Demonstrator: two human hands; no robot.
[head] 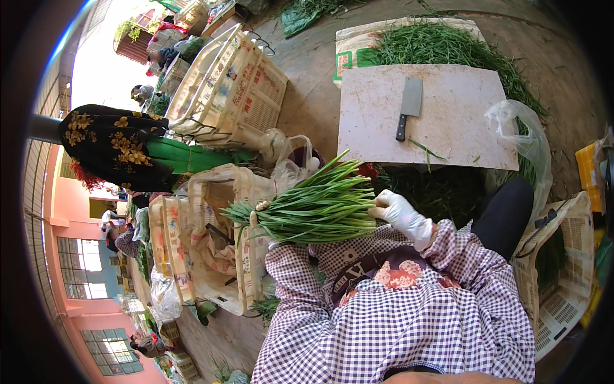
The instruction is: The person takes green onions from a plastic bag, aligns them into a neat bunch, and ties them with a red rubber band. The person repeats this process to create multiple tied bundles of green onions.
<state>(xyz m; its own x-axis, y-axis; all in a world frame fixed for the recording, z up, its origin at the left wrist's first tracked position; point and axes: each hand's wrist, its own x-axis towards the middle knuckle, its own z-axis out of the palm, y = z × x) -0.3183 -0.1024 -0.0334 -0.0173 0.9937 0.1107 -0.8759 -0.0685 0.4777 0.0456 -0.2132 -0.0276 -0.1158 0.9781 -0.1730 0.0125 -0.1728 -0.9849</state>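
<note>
A thick bundle of long green leaf vegetable, like garlic chives (316, 209), lies across in front of my body. My left hand (259, 211) holds it near its dark-tipped end; only some fingers show, the rest is hidden under the leaves. At the bundle's cut, paler end is my right hand (400, 216), in a white glove, its fingertips touching the stalk ends. Whether those fingers grip any stalk is unclear. Beyond the bundle, a cleaver (411, 105) with a black handle rests on a white board (460, 115), beside a few loose green pieces.
Behind the board, more greens (431, 45) lie on a woven sack. Plastic crates stand at the left (220, 283), upper left (249, 91) and lower right (556, 307). A clear plastic bag (523, 129) hangs at the board's right edge. Several people are in the background at left.
</note>
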